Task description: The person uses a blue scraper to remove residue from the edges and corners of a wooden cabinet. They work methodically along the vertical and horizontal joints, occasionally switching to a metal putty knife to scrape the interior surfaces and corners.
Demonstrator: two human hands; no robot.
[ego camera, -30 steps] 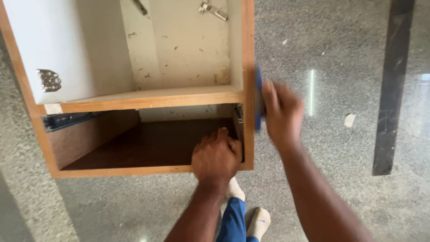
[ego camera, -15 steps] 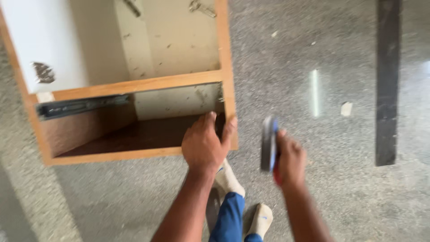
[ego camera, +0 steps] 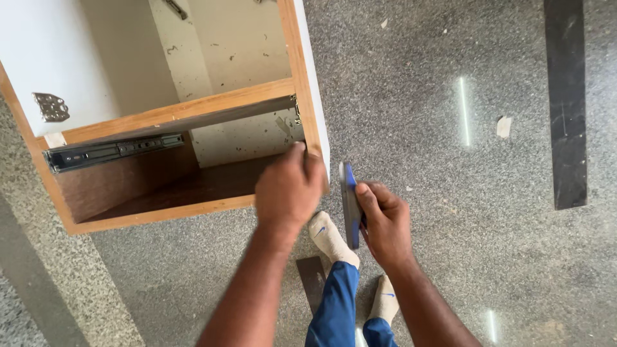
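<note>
Your right hand [ego camera: 385,225] has come off the cabinet's side panel and dropped down beside it, and it's brought the flat blue tool [ego camera: 349,204] along. A second ago that tool was pressed up against the outer face of the panel; now it hangs clear, just right of your left fingertips, held edge-on. Fingers and thumb are clamped around its lower half.

Your left hand [ego camera: 289,189] has climbed from the cabinet floor to the front corner of the wooden cabinet [ego camera: 302,96], fingers curled together over the right panel's edge, gripping it. So the pressing on that side looks done for the moment, and you're steadying the box instead.

The cabinet is brown wood-grain laminate with a white outer skin and a pale, speckled inner back. Left of your fingers, across the opening, a dark metal drawer slide [ego camera: 112,151] runs along the inside wall, and a small steel hinge plate [ego camera: 51,106] sits above it. Below your fingers: white socks, blue trousers, polished grey speckled floor [ego camera: 450,212].
</note>
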